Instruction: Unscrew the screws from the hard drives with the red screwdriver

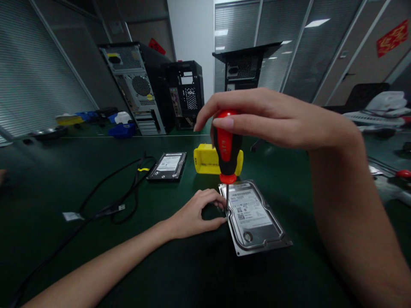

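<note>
A silver hard drive (252, 209) with a white label lies on the green table in front of me. My right hand (253, 113) grips the top of a red and black screwdriver (227, 147), which stands upright with its shaft down at the drive's left edge. Thumb and fingers of my left hand (194, 216) pinch at that same edge, close around the screwdriver's tip. Whether they hold a screw or only the drive's rim is too small to tell. Just behind the drive sits a yellow bin (205, 161).
A second hard drive (168, 166) lies left of the yellow bin. Black cables (105, 209) with a USB plug spread over the left side. Computer cases (138, 85) stand at the back, with a blue bin (122, 130) beside them. Tools with red handles (403, 174) lie far right.
</note>
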The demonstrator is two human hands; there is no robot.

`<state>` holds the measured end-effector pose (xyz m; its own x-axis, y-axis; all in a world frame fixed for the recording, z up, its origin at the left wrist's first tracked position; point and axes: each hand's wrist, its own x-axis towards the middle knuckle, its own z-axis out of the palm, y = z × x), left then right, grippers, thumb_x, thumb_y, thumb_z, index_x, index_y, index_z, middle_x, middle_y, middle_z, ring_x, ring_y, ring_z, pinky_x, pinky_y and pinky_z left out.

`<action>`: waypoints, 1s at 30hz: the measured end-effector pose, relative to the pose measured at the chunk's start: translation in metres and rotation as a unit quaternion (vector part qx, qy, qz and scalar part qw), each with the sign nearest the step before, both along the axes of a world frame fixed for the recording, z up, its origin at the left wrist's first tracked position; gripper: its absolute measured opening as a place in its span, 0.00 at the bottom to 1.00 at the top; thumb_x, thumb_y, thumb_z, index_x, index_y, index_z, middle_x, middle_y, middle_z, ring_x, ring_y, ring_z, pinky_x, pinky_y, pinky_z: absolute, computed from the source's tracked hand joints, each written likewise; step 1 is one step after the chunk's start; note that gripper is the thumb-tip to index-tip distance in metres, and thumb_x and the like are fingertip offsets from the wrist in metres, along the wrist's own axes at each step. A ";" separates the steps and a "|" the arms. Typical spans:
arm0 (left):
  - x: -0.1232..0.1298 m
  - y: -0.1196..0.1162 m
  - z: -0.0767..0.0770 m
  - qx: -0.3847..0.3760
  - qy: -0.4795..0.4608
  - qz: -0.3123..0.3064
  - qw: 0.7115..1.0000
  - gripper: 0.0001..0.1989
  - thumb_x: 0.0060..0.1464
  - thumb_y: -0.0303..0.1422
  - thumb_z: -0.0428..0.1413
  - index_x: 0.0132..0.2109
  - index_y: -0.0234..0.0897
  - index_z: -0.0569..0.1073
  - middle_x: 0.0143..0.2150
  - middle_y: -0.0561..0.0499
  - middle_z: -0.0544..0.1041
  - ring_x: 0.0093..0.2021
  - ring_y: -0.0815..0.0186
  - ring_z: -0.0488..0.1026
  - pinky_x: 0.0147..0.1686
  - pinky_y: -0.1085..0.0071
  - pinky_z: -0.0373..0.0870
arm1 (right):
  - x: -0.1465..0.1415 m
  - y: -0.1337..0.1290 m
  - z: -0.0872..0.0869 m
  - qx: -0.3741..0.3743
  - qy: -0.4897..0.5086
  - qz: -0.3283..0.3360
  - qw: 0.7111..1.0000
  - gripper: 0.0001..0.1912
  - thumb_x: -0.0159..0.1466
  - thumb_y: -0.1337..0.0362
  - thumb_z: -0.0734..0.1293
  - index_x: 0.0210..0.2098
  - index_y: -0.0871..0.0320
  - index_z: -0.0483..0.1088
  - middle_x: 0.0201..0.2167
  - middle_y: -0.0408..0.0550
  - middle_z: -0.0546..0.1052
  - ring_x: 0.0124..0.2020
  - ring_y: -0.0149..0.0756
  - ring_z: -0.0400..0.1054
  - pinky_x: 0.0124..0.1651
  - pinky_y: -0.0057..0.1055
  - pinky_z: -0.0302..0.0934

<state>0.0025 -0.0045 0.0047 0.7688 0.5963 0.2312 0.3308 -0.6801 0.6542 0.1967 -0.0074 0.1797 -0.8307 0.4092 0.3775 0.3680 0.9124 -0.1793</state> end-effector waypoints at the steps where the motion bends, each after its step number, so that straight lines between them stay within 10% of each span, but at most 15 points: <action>1: 0.000 0.000 0.000 0.000 0.001 0.000 1.000 0.10 0.53 0.34 0.58 0.42 0.38 0.69 0.41 0.52 0.71 0.43 0.64 0.67 0.45 0.68 0.61 | -0.001 0.000 -0.001 0.013 0.000 -0.005 1.000 0.18 0.68 0.63 0.51 0.51 0.64 0.64 0.44 0.43 0.69 0.43 0.27 0.64 0.44 0.25 0.57; 19: -0.001 -0.001 -0.002 -0.004 -0.002 0.004 1.000 0.11 0.53 0.35 0.58 0.43 0.39 0.70 0.42 0.52 0.71 0.44 0.63 0.68 0.46 0.67 0.62 | -0.002 -0.011 0.004 0.025 -0.027 -0.076 0.996 0.18 0.67 0.55 0.53 0.28 0.57 0.65 0.24 0.41 0.64 0.25 0.24 0.57 0.29 0.26 0.56; 30: -0.001 -0.002 0.000 -0.006 0.004 0.009 1.000 0.13 0.53 0.35 0.58 0.45 0.38 0.70 0.43 0.50 0.72 0.44 0.62 0.68 0.48 0.66 0.62 | -0.002 -0.020 0.006 -0.027 -0.034 -0.037 0.998 0.19 0.68 0.59 0.51 0.49 0.55 0.68 0.40 0.40 0.72 0.37 0.25 0.67 0.38 0.21 0.61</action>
